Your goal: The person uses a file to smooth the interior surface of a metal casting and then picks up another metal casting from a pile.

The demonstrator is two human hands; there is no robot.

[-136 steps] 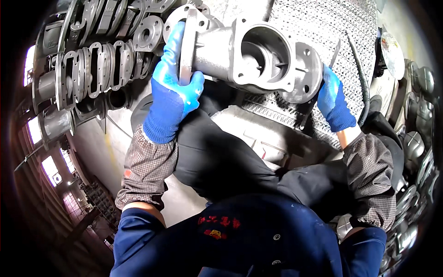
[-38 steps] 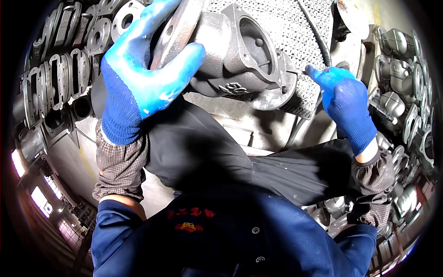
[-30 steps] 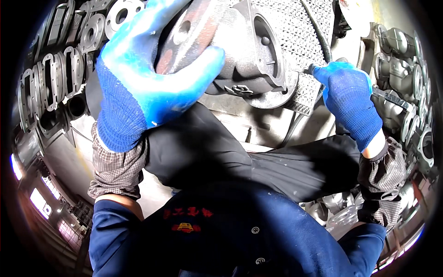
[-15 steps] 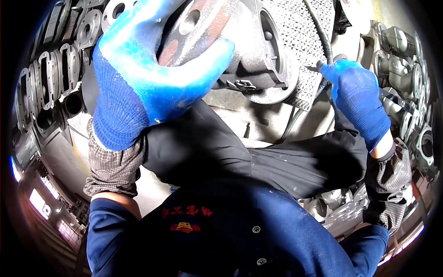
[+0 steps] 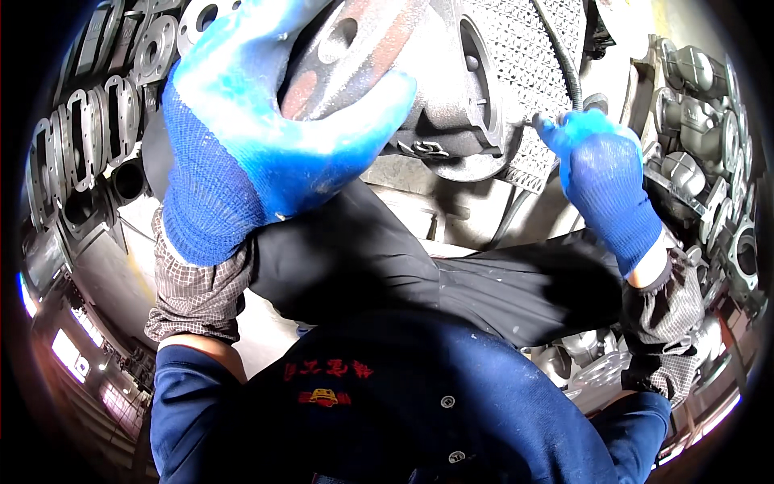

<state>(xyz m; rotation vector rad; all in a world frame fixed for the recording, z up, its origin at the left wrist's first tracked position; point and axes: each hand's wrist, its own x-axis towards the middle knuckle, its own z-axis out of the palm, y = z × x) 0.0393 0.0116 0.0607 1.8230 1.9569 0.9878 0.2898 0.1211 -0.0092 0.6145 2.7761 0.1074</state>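
My left hand, in a blue coated work glove, is wrapped round the flanged end of a grey metal casting. The casting lies tilted, its flange showing reddish-brown patches and a bolt hole, with a round opening towards the right. My right hand, gloved the same way, is closed on a slim tool whose thin metal tip points left. The tip is just right of the casting's rim; whether it touches cannot be made out. Most of the tool's body is hidden under the glove.
A textured pale mat lies beneath and beyond the casting. A dark hose runs across it. Flanged castings stand stacked at the left, and more castings line the right. My bent legs are close below.
My right hand has moved left with the tool, bringing its tip nearer the casting. The casting has shifted slightly to the right in my left hand's grip.
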